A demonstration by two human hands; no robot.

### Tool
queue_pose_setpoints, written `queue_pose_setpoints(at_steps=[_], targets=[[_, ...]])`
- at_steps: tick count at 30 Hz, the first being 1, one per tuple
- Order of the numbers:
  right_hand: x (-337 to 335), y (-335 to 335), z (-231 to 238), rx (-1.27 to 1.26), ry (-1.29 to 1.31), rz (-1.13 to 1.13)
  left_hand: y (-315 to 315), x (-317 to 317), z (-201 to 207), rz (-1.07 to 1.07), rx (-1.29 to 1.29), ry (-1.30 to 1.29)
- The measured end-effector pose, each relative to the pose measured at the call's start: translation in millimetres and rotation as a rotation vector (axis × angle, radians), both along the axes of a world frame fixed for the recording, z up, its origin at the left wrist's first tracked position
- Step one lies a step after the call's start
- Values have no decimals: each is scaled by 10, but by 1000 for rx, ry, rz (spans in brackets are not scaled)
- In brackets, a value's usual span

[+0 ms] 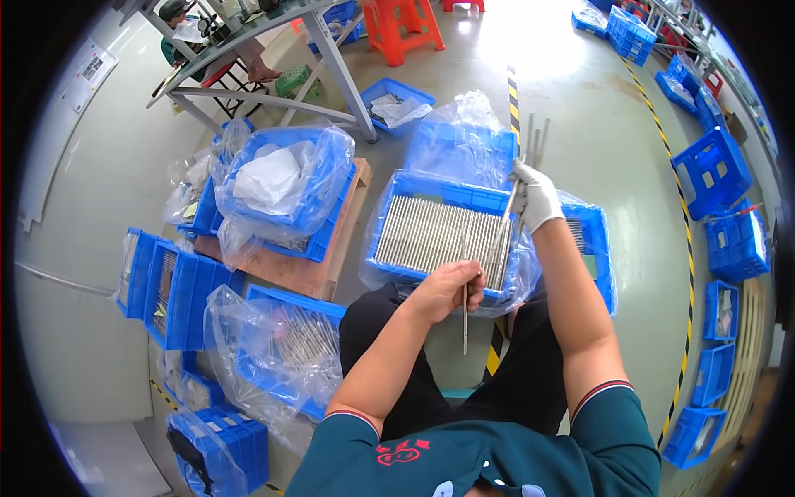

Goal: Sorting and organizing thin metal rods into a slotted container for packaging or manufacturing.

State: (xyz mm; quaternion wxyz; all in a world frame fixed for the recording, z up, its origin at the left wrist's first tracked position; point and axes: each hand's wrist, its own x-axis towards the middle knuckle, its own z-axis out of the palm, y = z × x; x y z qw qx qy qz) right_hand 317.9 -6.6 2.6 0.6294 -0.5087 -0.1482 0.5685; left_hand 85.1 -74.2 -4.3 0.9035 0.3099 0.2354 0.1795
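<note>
My left hand (pixel 451 290), bare, is closed around a thin metal rod (pixel 465 331) that stands nearly upright in its fingers, sticking out above and below. A white glove covers my right hand (pixel 537 197), which grips several metal rods (pixel 537 142) fanning out past the fingers. Both hands are over the near and right sides of a blue bin (pixel 402 269) lined with clear plastic. Inside it, a row of metal rods (pixel 431 232) lies closely side by side. Some rod ends near my right hand are hidden by the glove.
Another rod-filled blue bin (pixel 604 248) stands just right. At the left, a bagged blue bin (pixel 335 166) sits on a wooden pallet (pixel 344 224); loose rods (pixel 306 340) fill a nearer one. A person (pixel 240 54) sits beyond the table (pixel 273 16).
</note>
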Motion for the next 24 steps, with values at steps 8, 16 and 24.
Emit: queue_pose_setpoints(at_steps=[8,16,24], targets=[[-544,-397,163,-94,-240,543,195,-59,-62,149,-30,-255],[-719,-445,210,-71,-466,828,137,-144,-106,60,-2,-93],[-710,-483,411,-130,-803,553,233,-161,-127,430,-47,-83]])
